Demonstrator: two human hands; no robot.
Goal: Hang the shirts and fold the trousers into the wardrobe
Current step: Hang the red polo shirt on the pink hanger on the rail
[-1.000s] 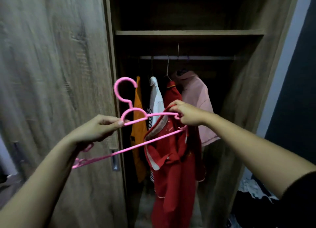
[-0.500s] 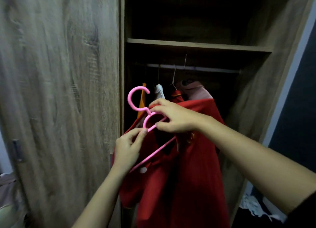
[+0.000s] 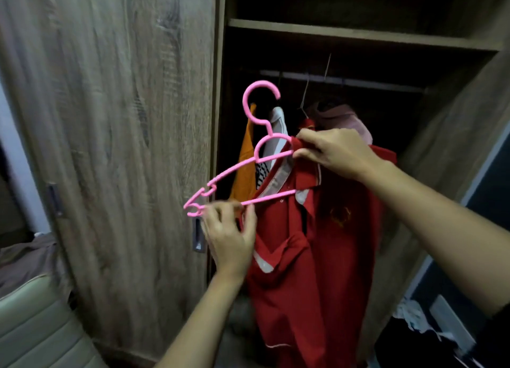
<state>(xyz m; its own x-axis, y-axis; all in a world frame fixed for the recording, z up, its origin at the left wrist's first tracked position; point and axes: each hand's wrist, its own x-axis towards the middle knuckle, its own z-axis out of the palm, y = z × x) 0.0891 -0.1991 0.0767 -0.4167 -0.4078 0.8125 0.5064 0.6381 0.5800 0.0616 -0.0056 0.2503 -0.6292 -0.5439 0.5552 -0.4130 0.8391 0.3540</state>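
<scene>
Shirt (image 3: 317,243) before wardrobe (image 3: 358,36), on hanger (image 3: 248,163)

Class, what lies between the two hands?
The pink hanger: its bars run from left hand to right hand, into the collar of the red shirt. Head view.

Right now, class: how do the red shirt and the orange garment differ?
The right hand grips the red shirt, partly on the pink hanger in the left hand; the orange garment hangs untouched on the rail. The red shirt is outside the wardrobe, the orange garment inside. Both hang down.

Wardrobe rail (image 3: 358,82) carries an orange shirt (image 3: 244,157), white shirt (image 3: 278,119) and, seemingly, pink top (image 3: 345,115).
</scene>
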